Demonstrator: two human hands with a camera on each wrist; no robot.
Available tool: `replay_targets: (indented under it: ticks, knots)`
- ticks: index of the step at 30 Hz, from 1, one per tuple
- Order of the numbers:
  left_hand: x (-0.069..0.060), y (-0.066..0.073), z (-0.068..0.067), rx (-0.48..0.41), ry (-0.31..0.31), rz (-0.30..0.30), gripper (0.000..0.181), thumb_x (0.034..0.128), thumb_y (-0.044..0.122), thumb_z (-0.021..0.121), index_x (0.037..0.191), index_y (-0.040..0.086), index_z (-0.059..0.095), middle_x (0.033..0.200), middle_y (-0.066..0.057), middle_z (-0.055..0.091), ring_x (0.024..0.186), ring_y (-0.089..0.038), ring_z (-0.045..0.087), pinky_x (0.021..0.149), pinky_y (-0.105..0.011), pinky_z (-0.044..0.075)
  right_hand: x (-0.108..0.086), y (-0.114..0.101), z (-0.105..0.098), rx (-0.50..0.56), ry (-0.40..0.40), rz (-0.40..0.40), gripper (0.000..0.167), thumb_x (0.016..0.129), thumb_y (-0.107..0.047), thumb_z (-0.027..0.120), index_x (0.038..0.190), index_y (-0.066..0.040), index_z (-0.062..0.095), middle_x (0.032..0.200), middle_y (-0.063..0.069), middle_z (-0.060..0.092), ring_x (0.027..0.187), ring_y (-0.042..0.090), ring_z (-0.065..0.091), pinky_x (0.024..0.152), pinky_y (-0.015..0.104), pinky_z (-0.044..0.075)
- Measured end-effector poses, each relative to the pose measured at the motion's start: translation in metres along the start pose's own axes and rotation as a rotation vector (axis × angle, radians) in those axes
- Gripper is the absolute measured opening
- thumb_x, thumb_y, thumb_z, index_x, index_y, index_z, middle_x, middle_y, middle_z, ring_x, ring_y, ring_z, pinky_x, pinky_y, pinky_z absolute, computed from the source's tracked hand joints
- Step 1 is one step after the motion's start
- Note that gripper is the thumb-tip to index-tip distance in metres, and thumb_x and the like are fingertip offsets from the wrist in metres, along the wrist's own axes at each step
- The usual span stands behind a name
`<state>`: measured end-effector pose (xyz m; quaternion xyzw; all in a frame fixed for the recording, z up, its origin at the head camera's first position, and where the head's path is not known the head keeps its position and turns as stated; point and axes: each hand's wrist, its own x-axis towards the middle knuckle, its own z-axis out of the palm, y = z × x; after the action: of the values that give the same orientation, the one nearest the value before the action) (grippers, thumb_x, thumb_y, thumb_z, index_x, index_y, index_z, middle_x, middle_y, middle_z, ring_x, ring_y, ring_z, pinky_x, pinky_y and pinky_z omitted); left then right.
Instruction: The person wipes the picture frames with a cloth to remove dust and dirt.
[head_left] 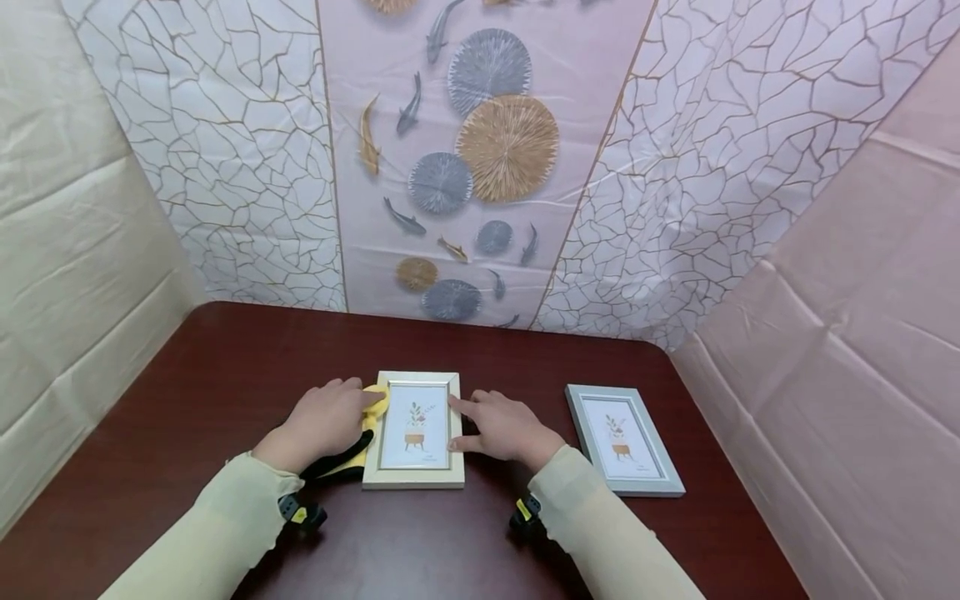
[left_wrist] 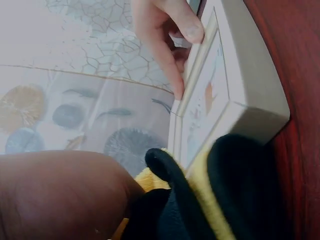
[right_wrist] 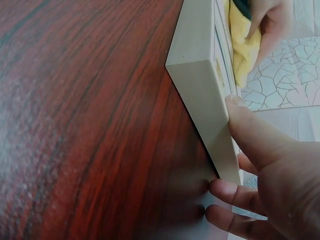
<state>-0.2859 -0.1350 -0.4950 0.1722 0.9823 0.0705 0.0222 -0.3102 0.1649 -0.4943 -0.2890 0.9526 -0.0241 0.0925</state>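
Observation:
A cream picture frame (head_left: 414, 479) with a plant print lies face up on the table. My left hand (head_left: 324, 423) holds a yellow cloth (head_left: 347, 464) with black edging against the frame's left side. The cloth (left_wrist: 210, 192) bunches beside the frame's corner in the left wrist view. My right hand (head_left: 504, 427) grips the frame's right side; in the right wrist view its thumb rests on the front border (right_wrist: 220, 85) and other fingers sit along the outer side. The cloth hides part of the left border.
A pale grey-blue frame (head_left: 647, 486) with a similar print lies to the right on the dark red-brown table (head_left: 420, 550). Behind the table hangs a patterned cloth backdrop (head_left: 390, 283), with plain creased fabric (head_left: 847, 358) at both sides.

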Motion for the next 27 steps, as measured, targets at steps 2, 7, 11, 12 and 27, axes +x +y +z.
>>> replay_targets:
  ticks: [2,7,11,12,27]
  knots:
    - [-0.006,0.002,-0.002,0.003,-0.013,0.011,0.047,0.1027,0.011,0.067,0.149,0.021,0.072,0.113,-0.01,0.068,0.083,-0.023,0.055,0.066,-0.04,0.046,0.0,0.0,-0.001,0.008,0.005,0.0,0.083,0.101,-0.063,0.072,0.17,-0.024,0.046,0.147,0.013,0.063,0.13,0.028,0.063,0.1,0.048,0.057]
    - [-0.027,0.006,-0.006,0.017,-0.035,0.056,0.045,0.1011,0.012,0.071,0.144,0.023,0.076,0.106,-0.007,0.067,0.08,-0.021,0.056,0.064,-0.038,0.045,-0.001,0.001,0.001,0.042,0.011,-0.004,0.083,0.101,-0.062,0.073,0.17,-0.024,0.046,0.144,0.013,0.065,0.129,0.028,0.064,0.1,0.049,0.057]
    - [-0.044,0.01,-0.009,-0.022,-0.054,0.088,0.045,0.0997,0.007,0.071,0.14,0.025,0.079,0.1,-0.001,0.065,0.081,-0.02,0.057,0.065,-0.038,0.044,-0.001,0.004,0.004,0.066,0.017,0.006,0.083,0.101,-0.063,0.073,0.17,-0.025,0.045,0.151,0.013,0.063,0.138,0.031,0.061,0.106,0.052,0.054]
    - [-0.048,0.011,-0.01,-0.039,-0.058,0.096,0.045,0.0993,0.006,0.072,0.139,0.025,0.08,0.099,0.0,0.064,0.081,-0.02,0.056,0.066,-0.038,0.043,-0.001,0.005,0.005,0.073,0.018,0.012,0.083,0.101,-0.063,0.073,0.17,-0.026,0.045,0.154,0.014,0.062,0.142,0.032,0.058,0.109,0.053,0.053]
    - [-0.092,0.016,-0.016,-0.144,-0.033,0.213,0.046,0.0927,0.0,0.077,0.128,0.03,0.085,0.086,0.012,0.055,0.073,-0.011,0.05,0.061,-0.034,0.04,-0.001,0.005,0.006,0.121,0.033,0.003,0.082,0.102,-0.06,0.073,0.17,-0.025,0.045,0.158,0.015,0.059,0.146,0.035,0.056,0.112,0.055,0.051]
